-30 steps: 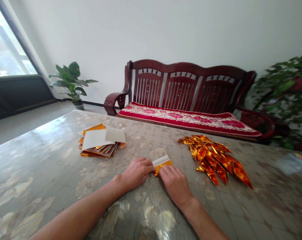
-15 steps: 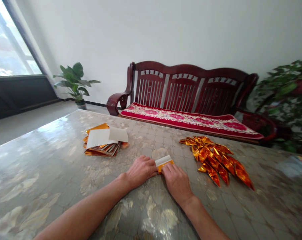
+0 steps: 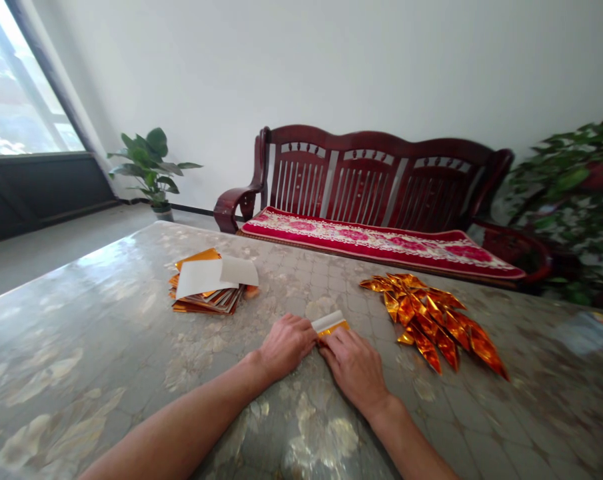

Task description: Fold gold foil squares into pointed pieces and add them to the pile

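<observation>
A partly folded sheet of gold foil paper (image 3: pixel 331 322) lies on the table between my hands, its far edge white and its near part shiny gold. My left hand (image 3: pixel 290 343) is closed on the sheet's left end, fingers bent and partly hidden. At the near right part, my right hand (image 3: pixel 354 363) grips the same sheet with curled fingers. To the left sits a stack of foil paper sheets (image 3: pixel 208 287), white side up on top with orange-gold edges below. Right of my hands lies a pile of folded, pointed gold foil pieces (image 3: pixel 431 317).
The table (image 3: pixel 146 373) has a glossy floral cover. Behind it stands a dark red wooden bench (image 3: pixel 366 177) with a red patterned cushion (image 3: pixel 381 241). Potted plants (image 3: pixel 151 167) stand at the left and right. A clear plastic packet (image 3: pixel 588 333) lies at the right.
My fingers have shifted slightly along the sheet, and less of its near gold part shows. The stack and the pile stay where they were.
</observation>
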{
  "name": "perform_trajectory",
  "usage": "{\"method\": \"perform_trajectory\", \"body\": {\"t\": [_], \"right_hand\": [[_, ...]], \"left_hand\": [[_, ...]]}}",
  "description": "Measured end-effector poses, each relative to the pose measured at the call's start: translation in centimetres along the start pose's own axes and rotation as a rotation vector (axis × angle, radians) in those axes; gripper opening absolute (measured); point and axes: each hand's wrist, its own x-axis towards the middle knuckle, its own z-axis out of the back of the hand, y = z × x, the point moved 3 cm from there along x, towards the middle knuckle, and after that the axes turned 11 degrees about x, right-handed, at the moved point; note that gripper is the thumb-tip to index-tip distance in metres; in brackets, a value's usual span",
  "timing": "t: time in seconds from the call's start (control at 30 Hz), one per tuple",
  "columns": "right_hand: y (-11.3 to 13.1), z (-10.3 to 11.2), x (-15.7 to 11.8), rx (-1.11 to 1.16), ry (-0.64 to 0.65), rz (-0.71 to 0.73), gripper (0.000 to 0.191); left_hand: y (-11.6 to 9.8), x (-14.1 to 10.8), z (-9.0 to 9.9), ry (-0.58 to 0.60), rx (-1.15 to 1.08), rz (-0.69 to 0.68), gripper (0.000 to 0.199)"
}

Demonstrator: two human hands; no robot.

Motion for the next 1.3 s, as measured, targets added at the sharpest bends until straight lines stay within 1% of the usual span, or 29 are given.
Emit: {"method": "perform_trajectory", "body": {"t": [0.07,0.17,0.27,0.37,0.53,0.7,0.8,0.93,1.13,1.3], "right_hand": [[0.0,-0.3,0.1,-0.018,-0.012,-0.013,0.01],[0.0,-0.6,0.3,-0.003,-0.028,-0.032,0.013],[-0.1,-0.6,0.4,0.033,-0.027,-0.036,0.015],[-0.2,-0.5,0.6,0.055,-0.009,-0.031,0.018],[-0.1,-0.2,1.0,0.067,0.016,-0.021,0.019],[0.0,0.1,1.5,0.035,0.076,-0.012,0.019],[0.1,0.2,1.7,0.02,0.087,-0.013,0.018],[0.0,-0.1,1.8,0.03,0.057,-0.029,0.018],[-0.8,-0.9,1.6,0.084,-0.028,-0.08,0.016],[-1.2,-1.3,1.8,0.115,-0.034,-0.138,0.018]], "left_hand": [[0.5,-0.3,-0.1,-0.001,-0.048,0.058,0.016],[1.3,-0.8,-0.4,-0.005,-0.118,0.144,0.026],[2.1,-1.0,-0.6,-0.002,-0.183,0.18,0.033],[2.3,-1.0,-0.6,0.003,-0.218,0.177,0.036],[2.0,-1.1,-0.4,0.011,-0.234,0.168,0.04],[1.9,-1.1,-0.2,0.015,-0.239,0.138,0.039],[2.0,-1.0,-0.1,0.02,-0.237,0.135,0.038],[2.2,-0.9,-0.2,0.027,-0.273,0.139,0.037],[2.4,-0.9,-0.3,0.024,-0.306,0.169,0.039],[2.4,-0.9,-0.3,0.017,-0.303,0.171,0.039]]}}
